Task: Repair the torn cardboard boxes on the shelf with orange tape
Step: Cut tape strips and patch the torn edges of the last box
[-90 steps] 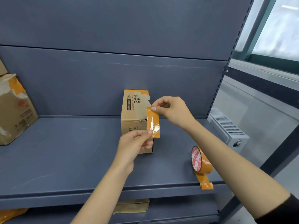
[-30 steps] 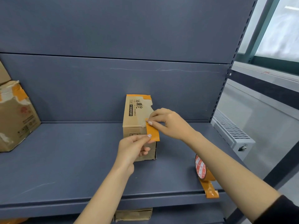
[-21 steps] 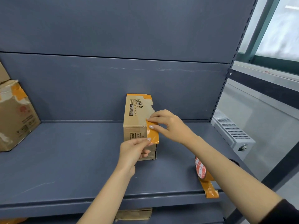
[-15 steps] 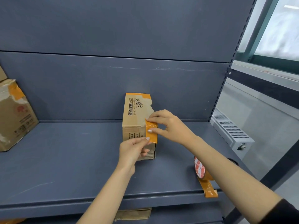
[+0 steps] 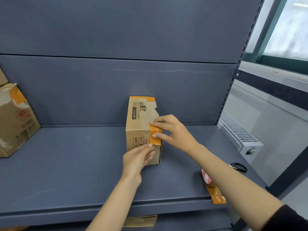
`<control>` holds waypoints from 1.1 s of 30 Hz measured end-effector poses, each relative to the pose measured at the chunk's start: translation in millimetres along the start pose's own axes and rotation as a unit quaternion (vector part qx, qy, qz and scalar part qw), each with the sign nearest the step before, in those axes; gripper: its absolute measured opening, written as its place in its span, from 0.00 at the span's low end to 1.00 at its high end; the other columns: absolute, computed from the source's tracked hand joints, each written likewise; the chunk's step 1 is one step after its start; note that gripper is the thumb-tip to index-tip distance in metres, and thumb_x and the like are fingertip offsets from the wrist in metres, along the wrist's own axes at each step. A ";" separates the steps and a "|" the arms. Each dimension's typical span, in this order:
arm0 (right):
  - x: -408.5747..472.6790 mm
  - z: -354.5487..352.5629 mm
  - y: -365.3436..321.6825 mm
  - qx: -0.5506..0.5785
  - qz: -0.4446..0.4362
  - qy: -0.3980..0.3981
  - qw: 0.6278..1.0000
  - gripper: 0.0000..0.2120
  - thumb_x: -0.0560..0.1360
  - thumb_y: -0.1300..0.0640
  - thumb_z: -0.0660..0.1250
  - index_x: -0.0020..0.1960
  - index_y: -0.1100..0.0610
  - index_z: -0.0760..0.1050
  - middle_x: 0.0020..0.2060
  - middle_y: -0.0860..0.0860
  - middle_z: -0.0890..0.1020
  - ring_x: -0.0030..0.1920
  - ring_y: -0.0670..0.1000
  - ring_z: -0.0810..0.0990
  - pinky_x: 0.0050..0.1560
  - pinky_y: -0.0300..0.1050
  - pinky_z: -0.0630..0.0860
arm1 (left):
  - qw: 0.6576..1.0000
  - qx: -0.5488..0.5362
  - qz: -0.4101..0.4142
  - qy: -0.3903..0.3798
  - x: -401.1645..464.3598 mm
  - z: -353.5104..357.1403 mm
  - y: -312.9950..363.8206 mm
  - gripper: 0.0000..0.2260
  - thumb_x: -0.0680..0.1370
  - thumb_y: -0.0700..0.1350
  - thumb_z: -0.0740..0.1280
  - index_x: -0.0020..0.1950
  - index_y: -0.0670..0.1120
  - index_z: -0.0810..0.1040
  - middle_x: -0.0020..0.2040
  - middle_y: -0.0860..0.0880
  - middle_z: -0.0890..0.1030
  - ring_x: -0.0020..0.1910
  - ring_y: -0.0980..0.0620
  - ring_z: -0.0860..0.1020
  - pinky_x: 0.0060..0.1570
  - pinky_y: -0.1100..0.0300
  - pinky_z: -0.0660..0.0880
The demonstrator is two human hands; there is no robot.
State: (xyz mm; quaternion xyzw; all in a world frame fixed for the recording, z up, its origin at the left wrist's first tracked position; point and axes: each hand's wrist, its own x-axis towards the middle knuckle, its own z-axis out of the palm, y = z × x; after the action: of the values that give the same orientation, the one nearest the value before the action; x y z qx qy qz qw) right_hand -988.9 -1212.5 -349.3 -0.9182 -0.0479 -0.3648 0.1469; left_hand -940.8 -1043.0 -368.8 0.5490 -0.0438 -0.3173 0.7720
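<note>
A small upright cardboard box (image 5: 140, 124) with a torn right edge stands mid-shelf. A short orange tape strip (image 5: 155, 139) lies over its front right corner. My right hand (image 5: 175, 132) presses the strip's upper part onto the box with straight forefinger and thumb. My left hand (image 5: 137, 160) pinches the strip's lower end against the box. The orange tape roll (image 5: 206, 178) stands near the shelf's front edge, partly hidden behind my right forearm, its loose end hanging over the edge.
A larger torn box (image 5: 15, 120) with orange tape sits at the shelf's (image 5: 66, 164) far left. Black scissors (image 5: 238, 167) lie at the right edge. Folded cardboard (image 5: 141, 221) lies on the lower shelf. A radiator (image 5: 238, 132) stands to the right.
The strip was held free in front of the box; both hands brought it down onto the box's torn corner, and my right fingers now lie flat on it.
</note>
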 end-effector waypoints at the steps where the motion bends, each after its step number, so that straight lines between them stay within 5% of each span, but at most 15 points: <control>1: -0.2 0.9 0.4 -0.002 -0.003 0.002 1.000 0.20 0.75 0.48 0.66 0.61 0.59 0.79 0.56 0.53 0.80 0.58 0.47 0.72 0.62 0.32 0.65 | 0.999 0.025 0.026 0.010 -3.2 -0.8 -2.3 0.05 0.73 0.40 0.73 0.49 0.44 0.83 0.46 0.46 0.85 0.45 0.53 0.84 0.41 0.66 0.79; 4: -2.0 5.6 2.3 -0.022 -0.022 0.011 0.999 0.21 0.75 0.48 0.67 0.62 0.60 0.78 0.57 0.54 0.79 0.58 0.49 0.72 0.61 0.37 0.68 | 0.961 0.169 0.215 0.036 -14.2 -4.3 -1.2 0.05 0.74 0.41 0.73 0.44 0.51 0.82 0.44 0.54 0.84 0.43 0.62 0.81 0.42 0.73 0.74; 8: -4.0 5.9 -0.5 -0.043 -0.021 0.023 0.999 0.21 0.76 0.47 0.66 0.63 0.59 0.77 0.59 0.53 0.78 0.60 0.49 0.72 0.62 0.40 0.68 | 0.770 0.392 0.502 0.029 -2.4 -3.3 23.0 0.06 0.75 0.43 0.71 0.51 0.50 0.81 0.50 0.58 0.81 0.51 0.61 0.75 0.50 0.74 0.68; 11: -2.2 -0.7 -2.1 -0.012 0.002 -0.002 1.000 0.23 0.75 0.46 0.66 0.64 0.60 0.76 0.59 0.53 0.78 0.61 0.48 0.71 0.64 0.35 0.66 | 0.680 0.504 0.532 -0.022 20.7 2.1 41.7 0.09 0.77 0.45 0.69 0.57 0.49 0.80 0.55 0.54 0.80 0.56 0.56 0.75 0.49 0.64 0.73; 14: -3.9 -6.2 2.8 -0.006 0.022 -0.027 0.999 0.21 0.77 0.48 0.67 0.66 0.58 0.75 0.61 0.51 0.77 0.63 0.45 0.70 0.65 0.29 0.62 | 0.665 0.519 0.534 -0.061 37.8 0.4 46.7 0.09 0.78 0.46 0.68 0.56 0.47 0.80 0.54 0.52 0.81 0.54 0.52 0.78 0.47 0.54 0.79; 20: -9.2 -2.6 4.3 0.004 0.034 -0.019 0.999 0.22 0.76 0.51 0.70 0.67 0.57 0.73 0.63 0.51 0.76 0.65 0.41 0.67 0.67 0.27 0.60 | 0.604 0.524 0.597 -0.059 48.8 -6.4 38.7 0.15 0.78 0.52 0.61 0.53 0.44 0.81 0.49 0.50 0.83 0.50 0.52 0.79 0.45 0.59 0.77; 25: -20.8 3.2 11.1 -0.015 0.009 -0.056 0.998 0.36 0.72 0.50 0.75 0.75 0.55 0.63 0.70 0.50 0.68 0.70 0.47 0.64 0.72 0.33 0.57 | 0.559 0.562 0.606 -0.060 55.5 -14.5 34.5 0.16 0.72 0.45 0.74 0.58 0.43 0.79 0.55 0.48 0.81 0.56 0.52 0.74 0.49 0.57 0.77; 28: -26.6 5.3 12.2 -0.022 0.013 -0.075 0.997 0.41 0.70 0.49 0.76 0.77 0.53 0.59 0.73 0.49 0.64 0.72 0.48 0.62 0.73 0.34 0.55 | 0.569 0.583 0.576 -0.074 50.2 -15.1 36.2 0.24 0.68 0.44 0.78 0.62 0.45 0.76 0.58 0.49 0.80 0.59 0.52 0.72 0.52 0.56 0.75; 33: -15.8 -1.5 4.1 0.006 0.015 -0.021 1.000 0.27 0.76 0.45 0.67 0.71 0.56 0.70 0.67 0.49 0.73 0.68 0.46 0.68 0.70 0.34 0.61 | 0.603 0.576 0.543 -0.099 46.0 -11.7 40.5 0.25 0.71 0.51 0.75 0.66 0.46 0.74 0.62 0.50 0.78 0.61 0.50 0.73 0.57 0.56 0.71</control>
State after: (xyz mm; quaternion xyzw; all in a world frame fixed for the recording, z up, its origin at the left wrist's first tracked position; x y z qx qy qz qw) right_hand -1000.6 -1216.5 -360.1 -0.9254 -0.0399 -0.3427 0.1569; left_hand -881.5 -1050.2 -350.9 0.7209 -0.5834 0.1988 0.3169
